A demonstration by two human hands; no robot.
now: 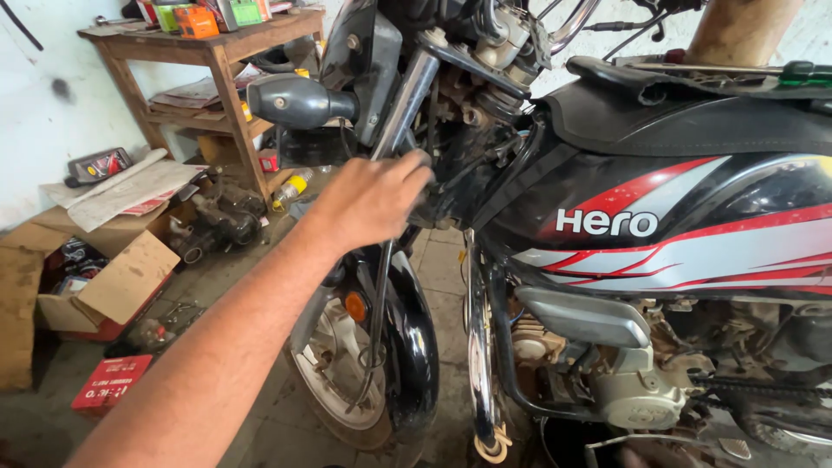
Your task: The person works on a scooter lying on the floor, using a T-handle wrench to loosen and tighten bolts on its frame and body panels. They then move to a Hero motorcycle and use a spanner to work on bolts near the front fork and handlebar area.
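Observation:
A black motorcycle with a red and white striped fuel tank (693,234) fills the right side. My left hand (373,201) reaches in from the lower left to the steering head, just beside the chrome fork tube (406,104). Its fingers curl into the dark gap among the cables (472,165) behind the fork, and the fingertips are hidden there. I cannot see whether they grip anything. Below the hand are the black front mudguard (416,347) and the front wheel (334,364). My right hand is out of sight.
A black turn indicator (299,100) sticks out above the hand. A wooden shelf (217,52) with boxes stands at the back left. Cardboard boxes (113,286), a red carton (108,386) and engine parts (221,221) lie on the floor. The engine (624,373) sits low right.

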